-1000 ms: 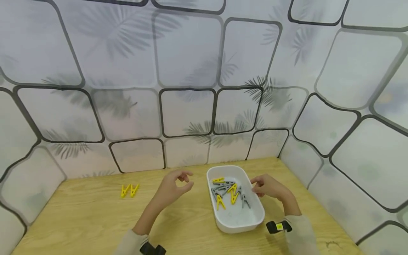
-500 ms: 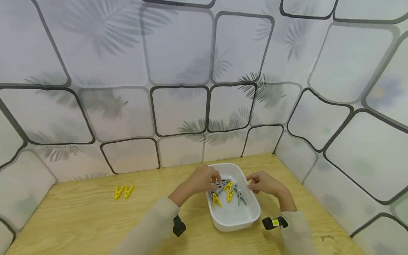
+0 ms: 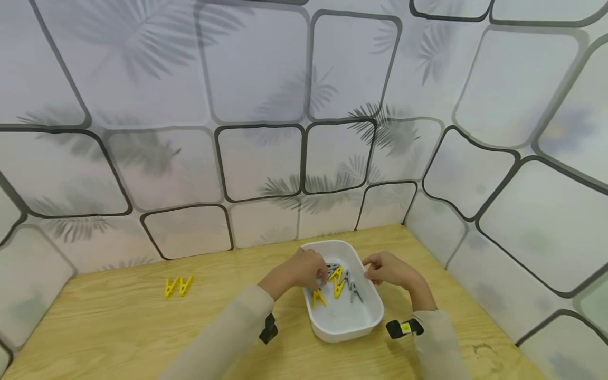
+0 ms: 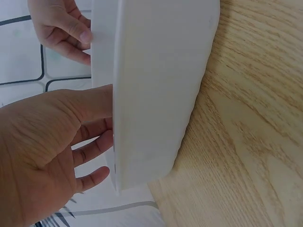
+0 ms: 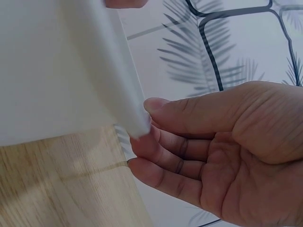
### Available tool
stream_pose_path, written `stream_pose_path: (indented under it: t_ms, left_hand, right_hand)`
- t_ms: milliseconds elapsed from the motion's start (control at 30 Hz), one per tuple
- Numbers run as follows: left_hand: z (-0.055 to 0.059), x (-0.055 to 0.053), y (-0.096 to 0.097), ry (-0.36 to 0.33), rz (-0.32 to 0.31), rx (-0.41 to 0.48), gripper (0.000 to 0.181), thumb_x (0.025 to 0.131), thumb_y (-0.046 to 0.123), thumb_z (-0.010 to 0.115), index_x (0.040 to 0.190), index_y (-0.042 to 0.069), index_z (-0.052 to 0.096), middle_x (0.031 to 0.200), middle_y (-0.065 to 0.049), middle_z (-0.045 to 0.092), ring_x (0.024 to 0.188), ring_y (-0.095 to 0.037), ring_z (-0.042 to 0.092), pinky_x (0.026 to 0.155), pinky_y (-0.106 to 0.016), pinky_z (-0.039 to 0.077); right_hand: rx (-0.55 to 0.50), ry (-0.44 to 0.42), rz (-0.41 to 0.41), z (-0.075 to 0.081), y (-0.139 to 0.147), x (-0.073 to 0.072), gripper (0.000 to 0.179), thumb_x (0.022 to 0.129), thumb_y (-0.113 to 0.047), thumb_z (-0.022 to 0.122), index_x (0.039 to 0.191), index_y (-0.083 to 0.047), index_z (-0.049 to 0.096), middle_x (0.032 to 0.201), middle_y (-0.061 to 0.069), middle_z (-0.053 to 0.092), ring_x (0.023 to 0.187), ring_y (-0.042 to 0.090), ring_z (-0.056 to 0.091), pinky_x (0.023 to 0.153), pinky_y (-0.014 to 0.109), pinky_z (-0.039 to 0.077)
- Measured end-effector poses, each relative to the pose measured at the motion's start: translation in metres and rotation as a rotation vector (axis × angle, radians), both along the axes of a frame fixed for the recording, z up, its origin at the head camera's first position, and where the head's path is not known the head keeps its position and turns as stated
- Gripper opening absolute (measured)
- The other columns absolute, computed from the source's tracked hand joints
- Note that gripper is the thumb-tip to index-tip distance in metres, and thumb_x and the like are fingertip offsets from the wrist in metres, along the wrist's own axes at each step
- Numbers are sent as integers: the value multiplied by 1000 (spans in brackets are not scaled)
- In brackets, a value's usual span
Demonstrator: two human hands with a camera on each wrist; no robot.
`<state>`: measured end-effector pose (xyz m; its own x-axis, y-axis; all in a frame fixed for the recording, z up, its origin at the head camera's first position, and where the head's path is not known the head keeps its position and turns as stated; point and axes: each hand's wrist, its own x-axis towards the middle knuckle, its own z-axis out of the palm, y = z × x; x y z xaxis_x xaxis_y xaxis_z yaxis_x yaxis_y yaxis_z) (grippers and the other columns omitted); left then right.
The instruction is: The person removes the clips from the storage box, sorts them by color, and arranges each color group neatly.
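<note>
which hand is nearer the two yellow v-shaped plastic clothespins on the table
Left hand: over the white rectangular plastic tub, right of the clothespins. Right hand: farther, at the tub's right side.

The tub [image 3: 353, 320] stands on the table [image 3: 109, 332] and I see several clothespins [image 3: 338, 288] lying in it, more toward its far end. Two other clothespins [image 3: 184, 289] lie side by side on the table — well left of the tub. The left hand [image 3: 306, 267] reaches in over its left rim; the right hand [image 3: 391, 270] is at its right rim. Behind the table I have a wall [image 3: 261, 79].
</note>
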<state>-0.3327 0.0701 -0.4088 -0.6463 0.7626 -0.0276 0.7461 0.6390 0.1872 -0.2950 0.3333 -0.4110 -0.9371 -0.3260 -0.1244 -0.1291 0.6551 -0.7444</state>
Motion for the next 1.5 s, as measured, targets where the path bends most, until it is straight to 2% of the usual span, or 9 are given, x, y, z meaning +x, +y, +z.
stream_pose_path:
  t_ms: [200, 367, 567, 733, 933, 1133, 1267, 1367, 1500]
  left_hand:
    - [1, -5, 2, -24, 6, -113, 19, 80, 10, 85, 89, 27, 82, 75, 14, 63, 77, -7, 47, 90, -35, 37]
    - [-5, -5, 6, -28, 27, -145, 19, 76, 13, 90, 86, 27, 82, 83, 13, 63, 82, -9, 46, 102, -45, 37]
    - [-16, -5, 6, -75, 60, -114, 20, 70, 18, 94, 80, 28, 79, 83, 14, 61, 86, -10, 45, 111, -53, 32]
    - [-23, -9, 2, -132, 82, -50, 19, 72, 15, 91, 76, 28, 77, 77, 12, 57, 86, -11, 45, 112, -54, 29]
    - [-31, -15, 4, -144, 89, -15, 20, 72, 17, 91, 74, 30, 76, 75, 14, 59, 87, -11, 45, 117, -58, 23]
    - [-33, -11, 12, -158, 60, -21, 21, 73, 16, 91, 75, 30, 76, 77, 14, 58, 87, -9, 44, 114, -53, 26]
    - [-32, -11, 14, -145, 50, -20, 20, 74, 20, 91, 75, 31, 75, 78, 14, 57, 85, -8, 44, 104, -44, 32]
    - [-27, -10, 10, -130, 51, -11, 18, 74, 22, 91, 75, 32, 75, 78, 14, 57, 83, -8, 43, 95, -39, 33]
    - [-18, -8, 0, -102, 48, 52, 18, 75, 23, 90, 76, 30, 73, 78, 13, 56, 83, -7, 43, 94, -39, 33]
  right_hand:
    - [-2, 7, -7, 3, -2, -1, 36, 93, -1, 65, 126, 13, 63, 75, 7, 67, 70, 15, 60, 71, 42, 56]
    - [-12, 2, -13, 2, -1, 0, 36, 93, -2, 65, 126, 13, 63, 76, 7, 68, 70, 15, 60, 71, 41, 56]
    - [-18, -3, 2, -1, -1, 2, 37, 93, -3, 66, 126, 13, 63, 78, 9, 69, 71, 16, 62, 70, 40, 57]
    - [-21, 7, 25, -3, -1, -1, 36, 93, -5, 66, 126, 12, 64, 75, 4, 68, 69, 16, 62, 69, 39, 57]
    - [-27, 33, 51, -3, 1, -2, 36, 94, -5, 64, 125, 13, 63, 73, 2, 67, 68, 15, 62, 68, 39, 57]
    - [-25, 15, 17, -6, 7, 5, 36, 93, -2, 65, 125, 15, 63, 76, 8, 69, 70, 17, 62, 68, 40, 57]
    - [-39, 9, 12, -7, 9, 9, 37, 92, -1, 64, 124, 16, 62, 76, 8, 68, 70, 18, 62, 68, 41, 56]
    - [-43, 12, 18, -6, 7, 8, 38, 92, -2, 65, 125, 16, 62, 77, 8, 69, 71, 19, 62, 70, 43, 57]
    - [-33, 18, 35, -4, 1, 1, 37, 93, -3, 65, 125, 15, 62, 78, 8, 69, 71, 19, 63, 70, 43, 57]
